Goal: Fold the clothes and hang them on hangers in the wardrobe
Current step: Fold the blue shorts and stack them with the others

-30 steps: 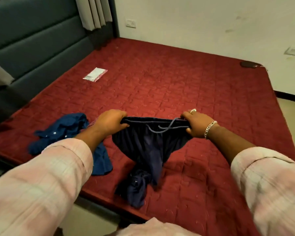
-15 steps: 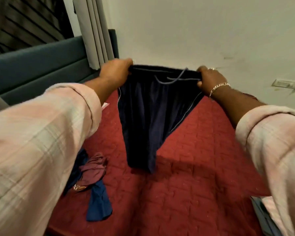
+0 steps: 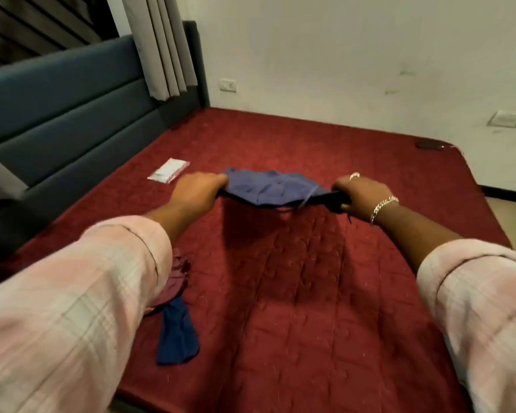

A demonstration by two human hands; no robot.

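Left hand (image 3: 197,190) and right hand (image 3: 361,195) grip navy shorts (image 3: 270,189) taut above bed (image 3: 310,293); laying them flat, waistband level, would ease folding.

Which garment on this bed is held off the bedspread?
The navy drawstring shorts, gripped by left hand and right hand; the blue garment and maroon garment lie flat.

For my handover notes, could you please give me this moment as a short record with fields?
surface: red quilted bed
held garment: navy shorts, stretched above the bed
left hand: grips the shorts' left end
right hand: grips the shorts' right end
other clothes: blue garment and maroon garment by the near left edge
also on bed: small clear packet
hangers: none in view
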